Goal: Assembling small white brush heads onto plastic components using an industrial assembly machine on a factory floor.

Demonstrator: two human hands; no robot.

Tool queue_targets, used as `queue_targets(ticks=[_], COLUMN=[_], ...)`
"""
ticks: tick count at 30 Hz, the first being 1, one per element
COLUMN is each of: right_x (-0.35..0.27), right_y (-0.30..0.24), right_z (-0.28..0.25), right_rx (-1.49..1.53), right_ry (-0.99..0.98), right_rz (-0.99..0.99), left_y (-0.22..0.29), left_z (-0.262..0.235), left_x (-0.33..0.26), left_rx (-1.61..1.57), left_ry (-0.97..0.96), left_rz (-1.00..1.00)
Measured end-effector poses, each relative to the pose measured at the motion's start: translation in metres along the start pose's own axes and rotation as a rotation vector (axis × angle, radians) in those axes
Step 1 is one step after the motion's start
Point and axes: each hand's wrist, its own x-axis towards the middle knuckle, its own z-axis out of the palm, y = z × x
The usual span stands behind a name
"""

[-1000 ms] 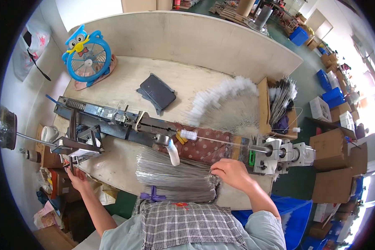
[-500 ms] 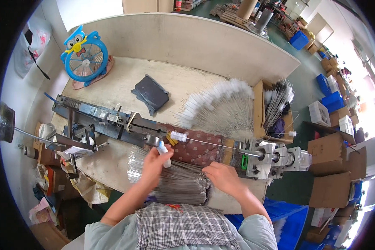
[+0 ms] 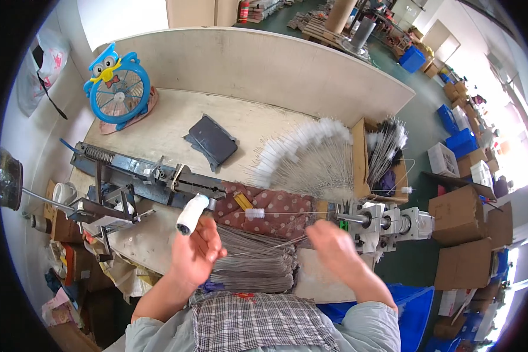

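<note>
My left hand (image 3: pixel 198 249) is raised over the left end of a bundle of thin grey metal wires (image 3: pixel 255 267), fingers loosely curled and apart. A white tube-like piece (image 3: pixel 192 214) with a blue band and dark end sits at its upper fingers; I cannot tell whether it is worn or held. My right hand (image 3: pixel 333 243), blurred, pinches a thin twisted wire (image 3: pixel 270 247) that slants across the bundle toward my left fingertips. Just beyond, a small white-bristled wire brush (image 3: pixel 255 213) lies over a brown polka-dot cloth (image 3: pixel 281 205), its stem running right toward the machine's metal spindle (image 3: pixel 363 220).
A long metal rail (image 3: pixel 129 167) crosses the bench at left. Finished white brushes (image 3: pixel 305 152) fan out beside a cardboard box (image 3: pixel 360 152) at back right. A dark phone-like slab (image 3: pixel 213 141) and a blue fan (image 3: pixel 120 94) stand farther back. A yellow-handled tool (image 3: pixel 241 201) rests on the cloth.
The white brush has dropped from near the rail's end onto the cloth. My left hand has moved left and turned; my right hand has lifted slightly with a wire.
</note>
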Motion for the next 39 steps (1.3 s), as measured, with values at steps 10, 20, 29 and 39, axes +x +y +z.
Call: queue_targets(ticks=[10, 20, 29, 39], right_x=[-0.004, 0.022, 0.069, 0.14], right_y=[0.053, 0.064, 0.024, -0.049], right_z=[-0.054, -0.006, -0.022, 0.032], right_rx=[0.034, 0.245, 0.488, 0.434], right_ry=[0.474, 0.412, 0.313, 0.35], right_rz=[0.223, 0.241, -0.121, -0.247], left_y=[-0.054, -0.091, -0.069, -0.016], left_z=[0.063, 0.082, 0.061, -0.039], left_x=[0.032, 0.132, 0.087, 0.02], left_rx=[0.968, 2.256, 1.875, 0.796], left_ry=[-0.479, -0.436, -0.437, 0.173], left_rz=[0.321, 0.976, 1.087, 0.314])
